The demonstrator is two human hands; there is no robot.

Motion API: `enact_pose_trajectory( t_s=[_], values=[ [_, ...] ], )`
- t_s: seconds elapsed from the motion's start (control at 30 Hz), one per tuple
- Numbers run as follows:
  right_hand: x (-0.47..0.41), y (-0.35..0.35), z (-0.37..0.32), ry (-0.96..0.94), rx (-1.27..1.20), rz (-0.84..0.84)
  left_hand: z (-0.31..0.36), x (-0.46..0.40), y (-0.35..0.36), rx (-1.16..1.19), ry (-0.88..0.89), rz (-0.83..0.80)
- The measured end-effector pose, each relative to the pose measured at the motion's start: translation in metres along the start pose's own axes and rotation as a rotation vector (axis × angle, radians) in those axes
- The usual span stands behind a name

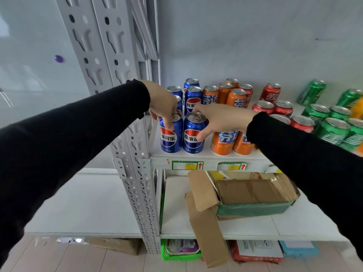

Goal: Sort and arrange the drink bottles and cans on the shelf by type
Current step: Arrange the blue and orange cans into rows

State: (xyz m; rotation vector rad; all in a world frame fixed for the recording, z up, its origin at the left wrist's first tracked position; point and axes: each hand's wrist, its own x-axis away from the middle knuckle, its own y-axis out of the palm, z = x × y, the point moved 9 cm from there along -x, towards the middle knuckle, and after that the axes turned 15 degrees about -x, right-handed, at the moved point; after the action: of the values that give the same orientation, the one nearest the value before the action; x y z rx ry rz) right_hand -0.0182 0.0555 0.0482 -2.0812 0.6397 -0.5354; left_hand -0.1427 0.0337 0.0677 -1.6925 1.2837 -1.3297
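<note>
Cans stand on the white shelf [208, 157] in groups by colour. Blue cans fill the left end, orange cans [224, 141] come after them, then red cans [282, 108] and green cans [332, 130] to the right. My left hand [162, 102] grips the top of the front-left blue can [170, 137] from above. My right hand [218, 118] holds the neighbouring blue can [193, 138], thumb on its front and fingers over its rim. More blue cans [193, 99] stand behind these two.
A perforated grey upright [135, 154] stands just left of the blue cans. On the lower shelf lies an open cardboard box [253, 195] with a flap hanging over the edge. Boxes and a green basket [180, 252] sit on the floor below. A yellow-orange item [357, 109] shows at the far right.
</note>
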Motion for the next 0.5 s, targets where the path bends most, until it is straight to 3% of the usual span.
enact_pose_trajectory(
  t_s=[0.2,0.37,0.5],
  values=[
    [-0.001,-0.002,0.007,-0.047,0.112,0.037,0.0,-0.008,0.001,-0.154,0.044,-0.088],
    [-0.01,-0.057,0.028,-0.001,-0.275,0.049,-0.021,-0.011,-0.05,-0.148,-0.01,-0.009],
    [-0.04,-0.106,0.055,-0.053,-0.246,0.185,-0.032,-0.035,-0.073,-0.167,-0.1,0.032]
  ],
)
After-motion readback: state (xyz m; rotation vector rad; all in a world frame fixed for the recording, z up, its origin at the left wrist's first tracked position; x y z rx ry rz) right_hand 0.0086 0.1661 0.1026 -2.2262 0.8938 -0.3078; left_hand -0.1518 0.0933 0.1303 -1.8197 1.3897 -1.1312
